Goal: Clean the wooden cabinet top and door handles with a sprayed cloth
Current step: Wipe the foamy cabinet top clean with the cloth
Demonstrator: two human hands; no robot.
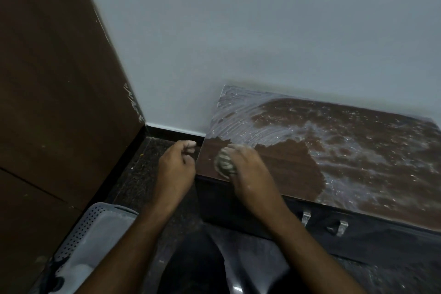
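A low wooden cabinet top [358, 141] lies at the right, coated with white foamy smears except for a wiped brown patch near its front left corner. My right hand [248, 169] presses a bunched grey cloth [224, 163] onto that wiped patch. My left hand [176, 165] hovers just off the cabinet's left edge, fingers loosely curled, holding nothing. Two metal door handles [338, 228] stick out of the dark cabinet front below the top.
A pale wall [238, 43] rises behind the cabinet, and a tall brown wooden panel [47, 79] stands at the left. A grey perforated plastic basket [95, 234] sits on the dark speckled floor [143, 174] at the lower left.
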